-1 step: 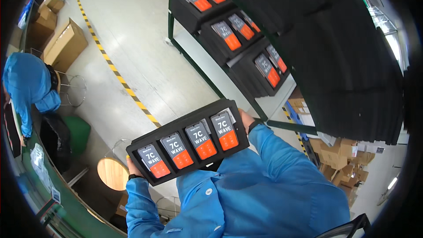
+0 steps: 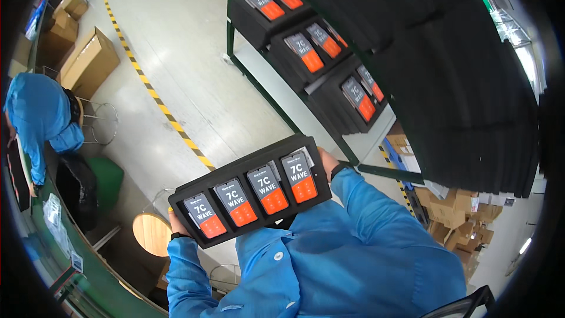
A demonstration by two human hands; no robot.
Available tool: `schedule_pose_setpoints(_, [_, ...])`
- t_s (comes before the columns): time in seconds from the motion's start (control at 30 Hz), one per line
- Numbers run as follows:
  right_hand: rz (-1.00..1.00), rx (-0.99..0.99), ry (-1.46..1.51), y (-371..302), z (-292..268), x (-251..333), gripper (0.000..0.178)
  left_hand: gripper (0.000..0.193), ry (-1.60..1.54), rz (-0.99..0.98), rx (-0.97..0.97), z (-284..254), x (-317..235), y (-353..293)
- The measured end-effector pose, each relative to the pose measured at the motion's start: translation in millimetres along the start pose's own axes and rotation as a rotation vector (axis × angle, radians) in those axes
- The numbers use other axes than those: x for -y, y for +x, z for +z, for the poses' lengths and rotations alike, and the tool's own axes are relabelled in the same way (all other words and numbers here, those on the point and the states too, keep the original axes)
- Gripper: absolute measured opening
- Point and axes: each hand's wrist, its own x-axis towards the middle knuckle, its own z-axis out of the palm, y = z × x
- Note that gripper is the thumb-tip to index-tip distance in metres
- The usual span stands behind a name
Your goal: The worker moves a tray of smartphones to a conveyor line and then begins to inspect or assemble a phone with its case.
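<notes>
Between my two hands I carry a black foam tray, tilted up on its left-to-right line in front of my blue jacket. Several phones with grey and orange fronts sit in a row in its slots. My left hand grips the tray's left end, with the thumb at the edge and the other fingers mostly hidden. At the opposite end, my right hand is closed on the tray's right side, its fingertips out of sight behind the foam.
Ahead to the right, a green-framed rack holds stacked black trays with similar phones. Tall black stacks fill the right. A co-worker leans over the green bench at left, near a round wooden stool and cardboard boxes.
</notes>
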Motion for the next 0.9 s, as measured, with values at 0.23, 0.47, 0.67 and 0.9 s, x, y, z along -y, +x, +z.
schedule_pose_setpoints(0.23, [-0.038, 0.106, 0.115, 22.9, 2.5, -4.2, 0.044, 0.070, 0.033, 0.098, -0.032, -10.2, 10.2, 8.9])
schedule_pose_setpoints(0.47, [-0.113, 0.167, 0.103, 34.4, 3.9, -17.1, 0.044, 0.072, 0.057, 0.141, 0.043, -16.8, 15.6, 22.8])
schedule_pose_setpoints(0.67, [-0.157, 0.109, 0.186, 21.6, 3.2, -33.7, 0.048, 0.073, 0.073, 0.111, 0.168, -31.4, 12.6, 86.0])
schedule_pose_setpoints(0.9, [-0.509, 0.006, 0.140, -10.1, -12.7, -65.0, 0.054, 0.064, 0.091, 0.139, 0.406, -16.0, 13.4, 126.4])
